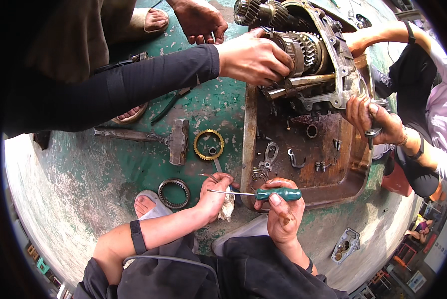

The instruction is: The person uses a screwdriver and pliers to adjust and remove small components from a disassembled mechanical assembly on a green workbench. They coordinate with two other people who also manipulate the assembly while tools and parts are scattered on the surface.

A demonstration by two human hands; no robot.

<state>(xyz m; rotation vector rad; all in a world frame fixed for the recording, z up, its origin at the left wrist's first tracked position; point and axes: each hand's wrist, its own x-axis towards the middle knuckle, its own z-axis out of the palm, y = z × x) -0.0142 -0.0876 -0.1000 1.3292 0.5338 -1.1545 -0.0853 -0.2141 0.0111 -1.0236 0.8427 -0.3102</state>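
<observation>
My right hand [286, 212] is closed around the green handle of a screwdriver [279, 194]. Its thin shaft points left, and its tip is close to my left hand [216, 193]. That hand is pinched shut on a whitish, soiled rag [226, 208] hanging below the fingers. A flat metal strip [218, 165] and a thin rod stick out above the same fingers; how they are held is hidden. Just beyond lies a brass-coloured toothed ring [197, 145] with a small metal collar [212, 150] inside it. A steel toothed ring [163, 199] rests left of my left wrist.
A sledgehammer [178, 142] lies at left. A rusty metal tray [303, 197] holds bolts and a fork-shaped part [269, 158]. Over it, co-workers' hands touch a gearbox housing [340, 74] with gears [308, 52]. A metal cover [345, 245] lies at right.
</observation>
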